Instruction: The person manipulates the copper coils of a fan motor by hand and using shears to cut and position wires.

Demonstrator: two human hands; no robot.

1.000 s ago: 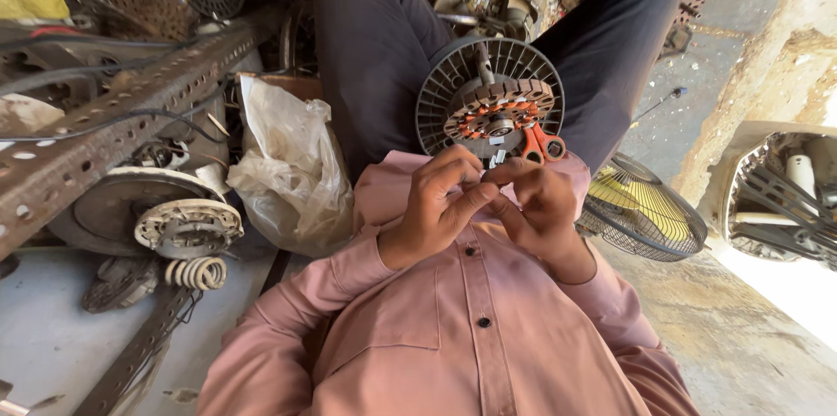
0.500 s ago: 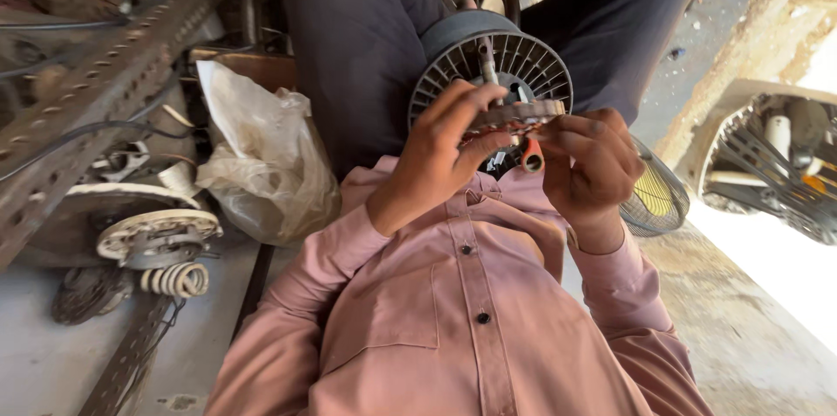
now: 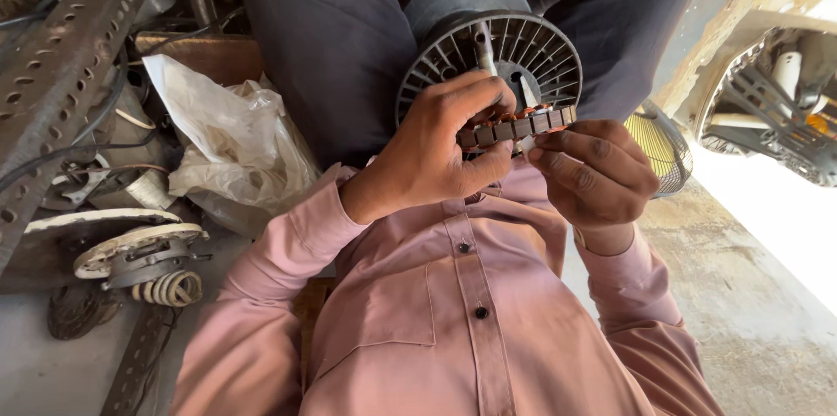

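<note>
stator [image 3: 514,128] mostly hidden by hands, fan guard [image 3: 663,150] half hidden

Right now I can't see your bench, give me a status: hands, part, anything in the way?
Left hand and right hand both gripping the wound stator. Slotted fan housing right behind it.

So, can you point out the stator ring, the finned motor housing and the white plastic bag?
stator ring [image 3: 514,127], head view, its laminated edge.
finned motor housing [image 3: 545,50], head view, its ribs.
white plastic bag [image 3: 231,141], head view, its crumpled middle.
</note>
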